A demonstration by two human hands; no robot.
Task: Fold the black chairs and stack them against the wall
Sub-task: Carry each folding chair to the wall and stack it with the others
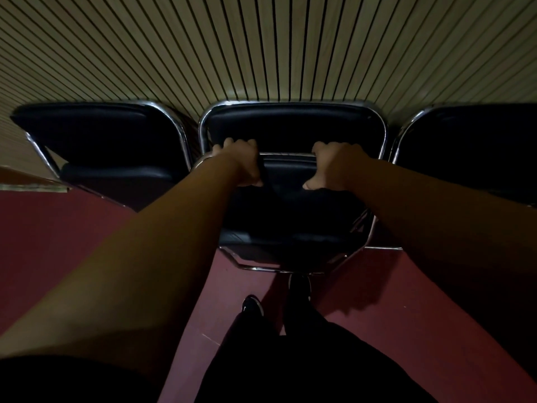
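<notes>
Head view, dim light, looking down along both bare forearms.

Left hand: fingers curled over the top edge of the front chair's back, thumb on the near face of the pad. Firm grip on the chair back.

Right hand: same grip on the same top edge, further right, thumb also on the near side. The two hands are apart, with the chrome top rail showing between them.

Front chair: black padding, chrome tube frame. It stands in the middle of the view, on the red floor, its lower chrome bar near the person's shoes. Cannot tell from this angle whether it is fully folded.

Rear chair: black, chrome-framed, directly behind the held one, its back up against the slatted wall. The front chair looks close against it; actual contact cannot be confirmed.

Left chair: black, beside the rear one, also at the wall, seat pad visible below its back.

Right chair: black, at the wall on the other side, mostly in shadow and partly covered by the right forearm.

Person: dark trousers, standing just behind the front chair.
</notes>
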